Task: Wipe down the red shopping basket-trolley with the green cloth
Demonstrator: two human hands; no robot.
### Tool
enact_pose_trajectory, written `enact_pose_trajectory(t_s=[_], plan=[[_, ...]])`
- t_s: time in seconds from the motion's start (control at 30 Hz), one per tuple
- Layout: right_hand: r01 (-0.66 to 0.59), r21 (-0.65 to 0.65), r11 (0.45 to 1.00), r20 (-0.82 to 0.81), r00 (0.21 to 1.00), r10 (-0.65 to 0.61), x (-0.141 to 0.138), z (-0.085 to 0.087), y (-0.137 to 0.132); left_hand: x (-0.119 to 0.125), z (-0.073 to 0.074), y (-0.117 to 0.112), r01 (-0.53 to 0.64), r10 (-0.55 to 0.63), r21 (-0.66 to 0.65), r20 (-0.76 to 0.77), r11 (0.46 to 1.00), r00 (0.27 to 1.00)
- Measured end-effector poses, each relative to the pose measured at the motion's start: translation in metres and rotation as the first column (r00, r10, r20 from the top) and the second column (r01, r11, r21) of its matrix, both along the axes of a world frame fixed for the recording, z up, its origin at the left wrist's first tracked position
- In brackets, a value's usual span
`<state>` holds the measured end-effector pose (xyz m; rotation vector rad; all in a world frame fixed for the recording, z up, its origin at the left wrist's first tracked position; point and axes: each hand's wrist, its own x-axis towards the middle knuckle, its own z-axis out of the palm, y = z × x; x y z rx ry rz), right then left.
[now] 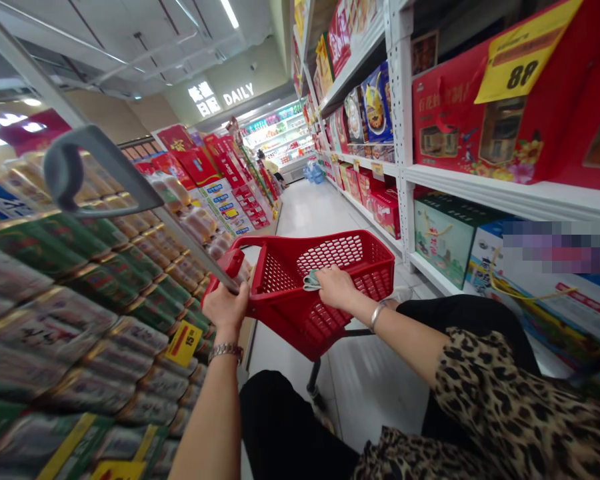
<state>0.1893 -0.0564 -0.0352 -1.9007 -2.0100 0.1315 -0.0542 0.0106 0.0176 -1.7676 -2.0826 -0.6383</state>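
Our right hand (336,288) holds a cloth (311,281) at the near rim of the red basket (285,313), whose length runs rightward from our left hand (226,305), closed round the pole (195,247)

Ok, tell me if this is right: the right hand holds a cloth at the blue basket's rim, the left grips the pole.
The basket is red, not blue, as the head view shows. The right hand holds a cloth at its rim, and the left hand grips the pole.
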Motion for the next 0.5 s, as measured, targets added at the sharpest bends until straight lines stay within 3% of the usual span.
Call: enact_pose_trajectory(t_s=[0.27,0.5], plan=[[0.102,-0.023,0.995,0.073,0.992,-0.1,0.04,-0.012,-0.01,0.0,0.0,0.028,0.08,-0.079,-0.019,0.05,0.997,0.996],[0.161,-0.007,0.987,0.122,0.98,-0.159,0.036,-0.015,-0.021,0.009,0.003,0.035,0.194,-0.19,-0.026,0.116,0.981,0.975]])
